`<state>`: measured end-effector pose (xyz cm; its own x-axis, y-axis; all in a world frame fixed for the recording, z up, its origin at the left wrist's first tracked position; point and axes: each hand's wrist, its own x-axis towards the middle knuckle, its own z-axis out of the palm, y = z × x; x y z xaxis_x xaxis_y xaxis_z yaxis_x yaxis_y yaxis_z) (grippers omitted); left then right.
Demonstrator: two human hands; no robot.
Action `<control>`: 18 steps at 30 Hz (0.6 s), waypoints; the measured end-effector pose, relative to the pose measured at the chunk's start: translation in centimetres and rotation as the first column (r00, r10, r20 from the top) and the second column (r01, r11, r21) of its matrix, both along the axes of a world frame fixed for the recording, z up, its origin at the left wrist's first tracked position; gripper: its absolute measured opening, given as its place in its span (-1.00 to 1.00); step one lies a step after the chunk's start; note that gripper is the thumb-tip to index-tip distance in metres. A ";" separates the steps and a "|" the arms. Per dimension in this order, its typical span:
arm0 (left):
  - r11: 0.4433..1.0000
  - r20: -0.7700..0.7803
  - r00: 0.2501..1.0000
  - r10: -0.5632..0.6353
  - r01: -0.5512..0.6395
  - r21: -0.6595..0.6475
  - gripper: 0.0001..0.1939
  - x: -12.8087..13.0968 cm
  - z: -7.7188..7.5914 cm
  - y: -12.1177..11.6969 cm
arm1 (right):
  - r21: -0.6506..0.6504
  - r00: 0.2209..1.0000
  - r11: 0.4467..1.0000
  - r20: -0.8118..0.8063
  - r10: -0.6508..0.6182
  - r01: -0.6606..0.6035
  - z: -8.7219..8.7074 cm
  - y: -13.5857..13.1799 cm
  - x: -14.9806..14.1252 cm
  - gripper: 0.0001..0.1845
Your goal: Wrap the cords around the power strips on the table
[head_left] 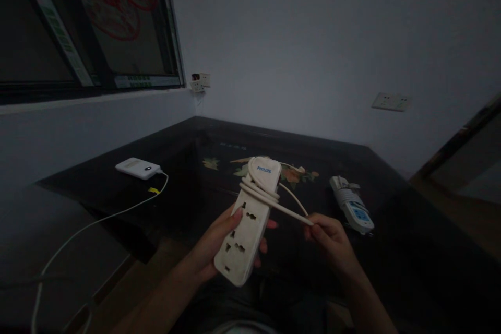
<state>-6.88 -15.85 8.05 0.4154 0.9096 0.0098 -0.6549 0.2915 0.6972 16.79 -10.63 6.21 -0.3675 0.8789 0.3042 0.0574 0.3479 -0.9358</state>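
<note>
My left hand (pixel 213 250) grips a white power strip (pixel 246 224) from below, thumb on its socket face, holding it above the near edge of a dark table (pixel 117 177). The strip's white cord (pixel 270 201) is wound round its far end in a few turns. My right hand (pixel 329 237) pinches the free stretch of that cord just to the right of the strip, pulling it taut.
A second white power strip (pixel 352 206) with its cord wrapped round it lies on the table to the right. A white power bank (pixel 138 168) with a white cable (pixel 90 224) lies at the left. Wall sockets (pixel 391 101) sit on the wall behind; a dark window (pixel 78 21) is at the left.
</note>
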 end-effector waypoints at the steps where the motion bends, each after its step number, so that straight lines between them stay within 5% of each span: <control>1: 1.000 0.013 1.000 0.004 -0.004 -0.004 -0.59 0.1 0.0 0.0 | -0.006 1.000 1.000 0.006 0.009 -0.009 -0.1 0.0 -0.1 -0.49; 12: 0.973 0.199 0.954 -0.222 0.229 -0.011 -0.51 0.2 -1.0 0.0 | 0.077 0.995 0.994 -0.041 0.087 -0.083 0.3 0.0 -1.1 -0.50; 18: 0.862 0.295 0.819 -0.492 0.506 0.035 -0.41 0.7 -1.9 -0.3 | 0.116 0.975 0.971 -0.054 0.214 -0.207 0.5 0.1 -2.7 -0.46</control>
